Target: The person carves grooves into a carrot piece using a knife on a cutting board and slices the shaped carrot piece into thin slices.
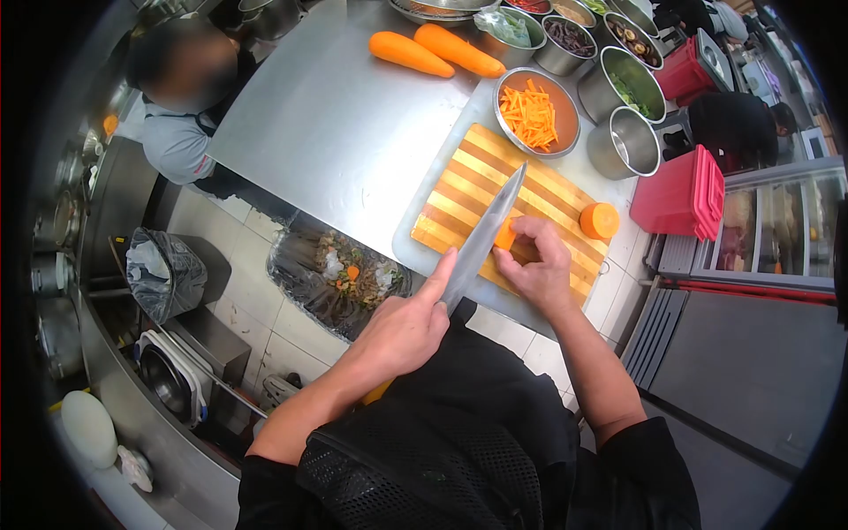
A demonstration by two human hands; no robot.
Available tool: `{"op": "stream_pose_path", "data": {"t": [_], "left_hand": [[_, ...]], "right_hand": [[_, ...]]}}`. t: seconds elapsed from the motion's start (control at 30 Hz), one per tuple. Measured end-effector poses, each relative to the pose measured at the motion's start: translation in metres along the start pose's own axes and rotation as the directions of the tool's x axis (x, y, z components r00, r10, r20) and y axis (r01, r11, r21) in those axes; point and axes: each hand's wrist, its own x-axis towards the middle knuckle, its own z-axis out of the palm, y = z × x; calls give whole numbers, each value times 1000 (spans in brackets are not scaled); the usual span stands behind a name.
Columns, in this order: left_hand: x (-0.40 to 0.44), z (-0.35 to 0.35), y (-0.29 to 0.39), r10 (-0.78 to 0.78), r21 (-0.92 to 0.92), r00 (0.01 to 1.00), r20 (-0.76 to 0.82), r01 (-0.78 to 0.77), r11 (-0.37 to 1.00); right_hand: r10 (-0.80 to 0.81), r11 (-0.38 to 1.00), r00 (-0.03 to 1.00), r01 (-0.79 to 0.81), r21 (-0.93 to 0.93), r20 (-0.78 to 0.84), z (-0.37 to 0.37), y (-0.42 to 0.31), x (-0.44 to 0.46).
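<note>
My left hand (408, 325) is closed around the handle of a large kitchen knife (488, 237), its index finger stretched along the blade. The blade points away from me over a striped wooden cutting board (464, 181). My right hand (539, 263) pinches a small orange carrot piece (505, 235) on the board, right beside the blade. Near the board's right edge stands a thick carrot chunk (600, 221). A metal bowl (572, 132) behind the board holds carrot sticks (530, 117). Two whole peeled carrots (410, 53) lie farther back on the steel table.
Steel containers (624, 146) with ingredients line the table's right side. A lined waste bin (305, 287) with scraps sits below the front edge. At right are a red lidded bin (676, 194) and a refrigerated counter (751, 344). A person (181, 146) stands at left, another (729, 132) at right.
</note>
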Motion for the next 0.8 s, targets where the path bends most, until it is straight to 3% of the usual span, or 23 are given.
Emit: {"op": "stream_pose_path", "data": {"t": [0.23, 0.33, 0.43, 0.53, 0.73, 0.8], "left_hand": [[6, -3, 2, -35, 14, 999, 25, 35, 999], [5, -10, -4, -57, -451, 983, 175, 131, 883], [7, -12, -8, 3, -542, 992, 128, 67, 838], [4, -17, -3, -87, -474, 994, 65, 108, 874], [-2, -16, -16, -68, -460, 997, 30, 74, 885], [-2, -14, -21, -62, -454, 998, 28, 68, 888]], "right_hand": [[-14, 1000, 1000, 14, 2, -18, 3, 1, -1], [-2, 1000, 1000, 2, -1, -4, 1, 1, -1], [29, 1000, 1000, -28, 8, -7, 1, 1, -1], [110, 985, 994, -108, 136, -9, 2, 7, -3], [155, 982, 988, -152, 111, -14, -2, 10, -6], [297, 934, 954, -296, 200, 23, 0, 13, -7]]}}
